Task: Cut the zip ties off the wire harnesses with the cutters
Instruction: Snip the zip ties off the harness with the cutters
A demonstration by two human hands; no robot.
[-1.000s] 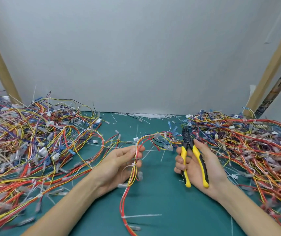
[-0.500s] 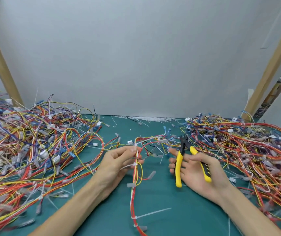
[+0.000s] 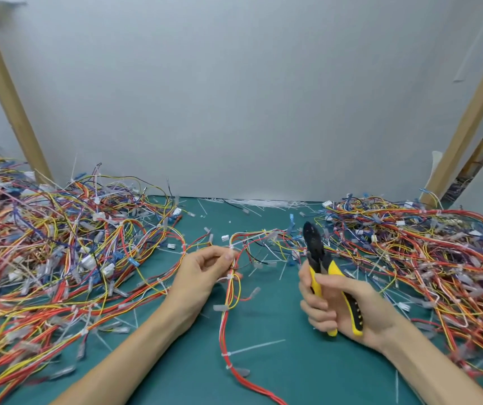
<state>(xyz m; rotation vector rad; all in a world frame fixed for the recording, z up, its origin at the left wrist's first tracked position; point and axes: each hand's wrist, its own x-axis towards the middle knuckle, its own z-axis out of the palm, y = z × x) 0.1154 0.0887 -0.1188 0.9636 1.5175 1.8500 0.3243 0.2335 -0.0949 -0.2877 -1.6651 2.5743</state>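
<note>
L hand is pinching wire harness, zip tie just under the pinch; R hand is gripping cutters, closed; should nip tie only, no wires.

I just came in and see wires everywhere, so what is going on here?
A person is working at a green table, with tangled wires heaped in a left pile and a right pile. The left hand pinches one harness, which has a white zip tie on it lower down. The right hand grips the yellow-handled cutters, tips up, apart from the harness; no cut is under way.
</note>
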